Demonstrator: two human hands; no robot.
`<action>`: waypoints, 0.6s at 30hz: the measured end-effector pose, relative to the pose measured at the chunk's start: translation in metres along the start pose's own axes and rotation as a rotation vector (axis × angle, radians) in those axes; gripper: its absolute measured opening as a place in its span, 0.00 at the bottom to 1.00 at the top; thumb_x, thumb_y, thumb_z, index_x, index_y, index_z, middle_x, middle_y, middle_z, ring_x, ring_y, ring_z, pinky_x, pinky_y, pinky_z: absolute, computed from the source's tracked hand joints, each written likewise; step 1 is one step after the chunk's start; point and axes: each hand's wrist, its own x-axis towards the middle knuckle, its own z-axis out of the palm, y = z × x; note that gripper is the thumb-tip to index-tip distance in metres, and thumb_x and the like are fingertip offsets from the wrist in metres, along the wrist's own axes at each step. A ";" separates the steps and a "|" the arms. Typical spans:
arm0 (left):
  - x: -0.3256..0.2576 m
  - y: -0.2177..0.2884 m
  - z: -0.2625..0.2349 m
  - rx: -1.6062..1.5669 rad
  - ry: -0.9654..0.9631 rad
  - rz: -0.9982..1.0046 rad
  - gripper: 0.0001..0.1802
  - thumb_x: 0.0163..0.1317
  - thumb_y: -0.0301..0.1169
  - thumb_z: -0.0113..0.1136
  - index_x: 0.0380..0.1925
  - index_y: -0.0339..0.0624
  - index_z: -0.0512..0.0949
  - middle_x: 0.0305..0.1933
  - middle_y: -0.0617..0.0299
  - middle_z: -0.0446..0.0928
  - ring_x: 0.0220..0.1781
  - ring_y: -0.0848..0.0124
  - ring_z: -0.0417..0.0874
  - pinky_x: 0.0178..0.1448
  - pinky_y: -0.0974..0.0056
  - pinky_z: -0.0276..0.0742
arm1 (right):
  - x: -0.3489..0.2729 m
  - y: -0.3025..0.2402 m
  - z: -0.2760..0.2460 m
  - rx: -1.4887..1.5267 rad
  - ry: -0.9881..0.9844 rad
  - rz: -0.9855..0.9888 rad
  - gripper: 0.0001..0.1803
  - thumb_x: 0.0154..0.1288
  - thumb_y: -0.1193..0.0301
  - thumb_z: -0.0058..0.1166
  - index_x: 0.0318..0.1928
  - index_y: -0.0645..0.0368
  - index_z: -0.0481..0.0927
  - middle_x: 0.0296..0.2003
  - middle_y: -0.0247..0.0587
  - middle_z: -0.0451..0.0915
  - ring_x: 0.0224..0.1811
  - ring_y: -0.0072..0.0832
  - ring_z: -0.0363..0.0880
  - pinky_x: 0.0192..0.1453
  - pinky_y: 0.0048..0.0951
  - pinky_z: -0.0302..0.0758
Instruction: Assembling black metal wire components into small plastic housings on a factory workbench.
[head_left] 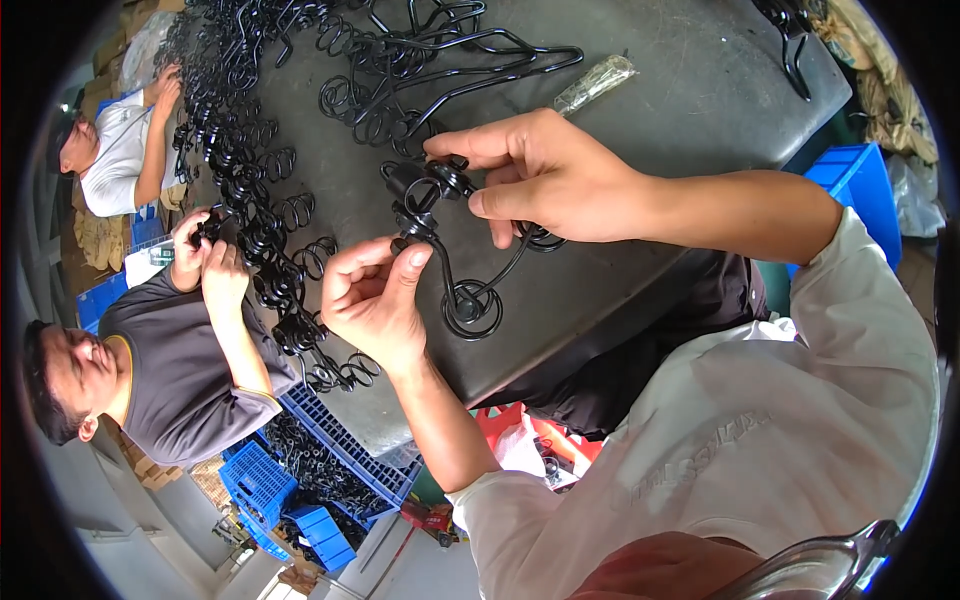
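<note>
My left hand (378, 305) pinches the lower end of a black bent-wire part (440, 258) between thumb and fingertips. The part has thick black fittings at its top and a coiled loop (472, 308) hanging below. My right hand (560, 180) closes on a black round fitting (452, 178) at the upper right of the same part. Its curled fingers partly hide a second coil under them. Both hands are above the dark tabletop (590, 290), close together. Where the fittings join is too small to make out.
A long heap of black coiled wire parts (265, 220) runs down the table's left side. Larger black bent wires (450, 70) and a clear-wrapped roll (595, 85) lie beyond my hands. Two people work at left. Blue crates (260, 480) stand lower left; a blue bin (850, 180) is at right.
</note>
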 end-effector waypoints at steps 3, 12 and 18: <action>-0.002 0.000 0.003 0.009 0.010 -0.015 0.19 0.47 0.14 0.79 0.38 0.34 0.80 0.34 0.57 0.85 0.35 0.74 0.86 0.43 0.70 0.84 | -0.001 0.001 0.000 -0.016 -0.016 0.020 0.29 0.67 0.82 0.54 0.69 0.67 0.71 0.42 0.34 0.80 0.27 0.19 0.82 0.31 0.23 0.74; -0.002 -0.002 0.001 0.013 0.002 0.029 0.16 0.47 0.13 0.78 0.35 0.33 0.81 0.35 0.60 0.83 0.36 0.75 0.84 0.43 0.71 0.83 | -0.003 -0.003 0.002 -0.074 -0.032 -0.018 0.32 0.63 0.82 0.55 0.69 0.71 0.69 0.42 0.49 0.86 0.27 0.22 0.84 0.30 0.25 0.76; -0.003 -0.003 -0.001 0.043 -0.020 0.037 0.15 0.51 0.14 0.76 0.39 0.31 0.83 0.38 0.55 0.85 0.36 0.73 0.85 0.44 0.70 0.84 | 0.000 0.003 0.001 -0.055 0.000 -0.028 0.32 0.64 0.82 0.55 0.69 0.72 0.69 0.42 0.49 0.86 0.27 0.22 0.84 0.31 0.25 0.76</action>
